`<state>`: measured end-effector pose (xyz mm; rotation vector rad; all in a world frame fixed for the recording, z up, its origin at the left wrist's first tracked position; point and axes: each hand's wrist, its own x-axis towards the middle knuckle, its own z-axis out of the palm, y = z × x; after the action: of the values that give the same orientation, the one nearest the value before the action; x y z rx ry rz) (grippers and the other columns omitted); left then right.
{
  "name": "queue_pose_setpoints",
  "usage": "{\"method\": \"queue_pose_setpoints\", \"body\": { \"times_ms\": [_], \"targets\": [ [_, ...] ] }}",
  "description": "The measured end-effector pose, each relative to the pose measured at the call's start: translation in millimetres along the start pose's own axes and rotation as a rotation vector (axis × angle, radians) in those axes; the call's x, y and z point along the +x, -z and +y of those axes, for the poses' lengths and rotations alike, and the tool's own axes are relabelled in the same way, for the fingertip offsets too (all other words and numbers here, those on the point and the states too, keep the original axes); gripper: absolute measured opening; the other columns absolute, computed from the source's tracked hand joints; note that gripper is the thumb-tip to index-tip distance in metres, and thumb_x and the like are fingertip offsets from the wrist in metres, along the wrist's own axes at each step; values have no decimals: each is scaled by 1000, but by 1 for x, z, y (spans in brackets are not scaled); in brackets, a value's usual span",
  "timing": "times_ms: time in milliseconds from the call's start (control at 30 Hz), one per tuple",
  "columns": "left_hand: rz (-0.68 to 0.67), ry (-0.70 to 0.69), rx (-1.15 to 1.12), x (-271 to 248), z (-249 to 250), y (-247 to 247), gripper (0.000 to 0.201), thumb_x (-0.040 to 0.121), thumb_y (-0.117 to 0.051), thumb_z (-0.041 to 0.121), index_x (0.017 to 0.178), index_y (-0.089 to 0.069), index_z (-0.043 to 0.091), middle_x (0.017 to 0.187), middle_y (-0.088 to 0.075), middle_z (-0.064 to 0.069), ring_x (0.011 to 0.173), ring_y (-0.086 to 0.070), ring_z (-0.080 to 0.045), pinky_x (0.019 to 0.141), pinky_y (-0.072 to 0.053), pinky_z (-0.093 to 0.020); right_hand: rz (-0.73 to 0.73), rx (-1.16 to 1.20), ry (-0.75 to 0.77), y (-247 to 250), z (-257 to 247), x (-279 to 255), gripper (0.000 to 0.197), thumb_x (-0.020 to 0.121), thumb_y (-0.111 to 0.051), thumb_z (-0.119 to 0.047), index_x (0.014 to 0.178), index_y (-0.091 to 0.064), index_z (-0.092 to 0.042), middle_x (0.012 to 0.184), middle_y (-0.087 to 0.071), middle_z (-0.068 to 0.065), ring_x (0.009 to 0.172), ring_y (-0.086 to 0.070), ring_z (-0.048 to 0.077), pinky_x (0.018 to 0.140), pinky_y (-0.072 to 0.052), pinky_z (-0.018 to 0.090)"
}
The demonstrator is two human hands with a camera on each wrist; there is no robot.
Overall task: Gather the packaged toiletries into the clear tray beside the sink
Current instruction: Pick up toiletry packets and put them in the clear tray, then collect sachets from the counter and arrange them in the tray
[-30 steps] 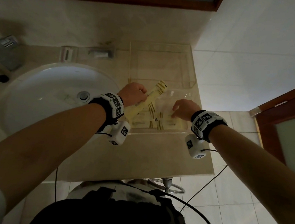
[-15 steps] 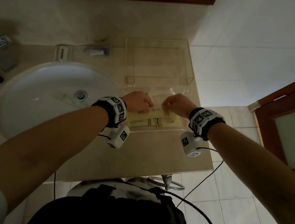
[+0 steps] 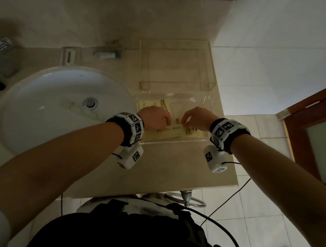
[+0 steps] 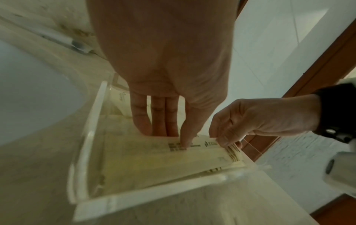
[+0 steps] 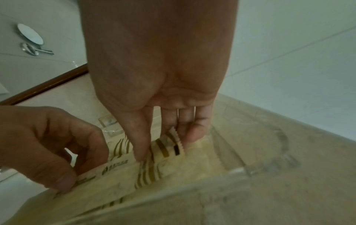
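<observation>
A low clear tray (image 3: 173,142) stands on the counter right of the sink and holds several pale yellow packets (image 3: 156,136) with dark stripes. Both hands reach down into it. My left hand (image 3: 166,123) pinches the top packet (image 4: 154,161) near its printed middle, thumb on top. My right hand (image 3: 184,121) pinches the same packet's serrated right end (image 5: 178,146) between thumb (image 5: 140,152) and fingers (image 5: 194,134). The packet lies nearly flat along the tray. In the left wrist view the tray's front wall (image 4: 154,196) is close to the camera.
The white sink basin (image 3: 57,106) lies just left of the tray. A taller clear box (image 3: 177,63) stands behind it against the wall. The counter's front edge (image 3: 170,188) is near my body, with a metal ring (image 3: 186,201) under it. A wooden door (image 3: 322,122) is on the right.
A second ago my left hand held a packet tilted up above the tray. It now lies down among the others, and both hands have come together on it.
</observation>
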<state>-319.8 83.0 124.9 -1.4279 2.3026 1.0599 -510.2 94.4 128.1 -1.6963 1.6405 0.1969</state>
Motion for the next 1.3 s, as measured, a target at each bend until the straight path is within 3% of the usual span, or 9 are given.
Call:
{"method": "queue_pose_setpoints", "body": {
  "times_ms": [100,333,467,600,667,800,933,1133,1300],
  "targets": [
    [-26,-28,52,-1,-1,-1,30,85,-55,10,108,-67,26,95,-60,6,87,-55,-14,78,-46,-28,-15,-46,-11,-4,0,-1,8,82,-69,-19,87,-72,-25,80,-62,-5,73,-57,12,70,-45,26],
    [-30,-51,142,-4,-4,-2,32,86,-51,9,110,-66,26,93,-53,7,86,-52,-13,74,-40,-26,27,-160,-10,-9,-6,-1,11,80,-69,-24,78,-67,-35,87,-63,-8,78,-58,13,69,-42,25],
    [-1,-52,172,-7,-4,-3,30,88,-51,14,110,-65,28,94,-51,8,87,-52,-13,75,-40,-26,60,-222,-10,-12,-7,1,18,79,-70,-30,97,-66,-30,98,-62,-7,84,-55,14,72,-42,27],
    [112,-19,101,-12,-6,-1,24,87,-55,28,109,-65,30,101,-62,8,96,-59,-14,83,-48,-29,139,-135,-7,-6,-9,0,38,77,-74,-32,111,-60,-25,109,-58,-6,94,-52,15,79,-40,28],
    [217,1,58,-15,-9,3,25,85,-56,32,109,-64,30,102,-64,7,95,-60,-15,80,-45,-27,162,-99,11,-1,-11,0,44,76,-75,-33,116,-58,-24,117,-57,-3,101,-54,17,83,-44,30],
    [400,18,-108,-24,-21,12,35,87,-57,43,117,-58,28,114,-59,6,102,-56,-14,83,-42,-28,209,71,40,8,-24,-1,60,74,-78,-29,127,-50,-23,127,-51,3,109,-53,21,90,-45,32],
    [491,17,-255,-37,-34,24,42,92,-54,43,129,-52,23,132,-55,2,116,-51,-15,91,-39,-28,269,169,94,10,-46,-2,72,74,-79,-28,135,-41,-23,134,-46,7,115,-51,26,97,-46,40],
    [549,52,-289,-55,-72,38,59,84,-59,54,136,-42,30,141,-46,-2,128,-45,-23,105,-39,-43,316,132,157,14,-88,0,75,74,-77,-32,138,-38,-28,140,-39,9,125,-41,29,103,-40,44],
    [628,64,-355,-79,-107,50,55,86,-51,60,134,-44,34,141,-47,0,128,-45,-23,106,-38,-44,334,60,184,16,-129,8,71,78,-73,-38,139,-37,-30,141,-38,10,127,-39,33,104,-37,45]
  ]
}}
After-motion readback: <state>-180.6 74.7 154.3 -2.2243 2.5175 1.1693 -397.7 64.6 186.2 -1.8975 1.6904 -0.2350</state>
